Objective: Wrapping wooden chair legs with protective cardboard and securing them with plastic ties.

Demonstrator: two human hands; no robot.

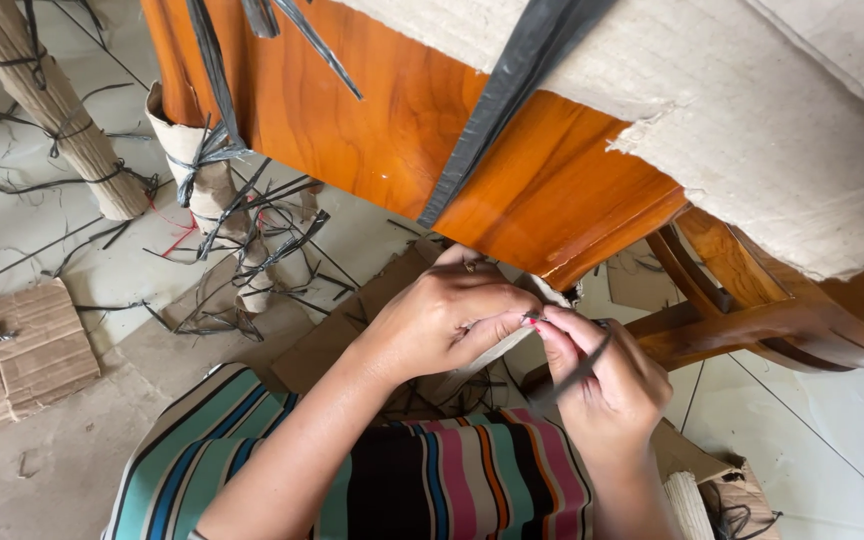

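Observation:
A polished orange-brown wooden furniture piece (382,130) fills the top, partly wrapped in brown cardboard (752,120) and crossed by a black plastic strap (512,90). Just below its lower edge, my left hand (447,315) and my right hand (607,385) meet fingertip to fingertip. Both pinch a thin black strap strip (582,368) that runs down through my right fingers. A ring shows on my left hand. My striped garment (432,480) lies underneath.
Two cardboard-wrapped furniture legs (42,100) (202,170) tied with black strips stand at upper left. Loose black strap offcuts (252,260) and cardboard pieces (22,350) litter the tiled floor. A curved wooden chair frame (752,320) sits at right.

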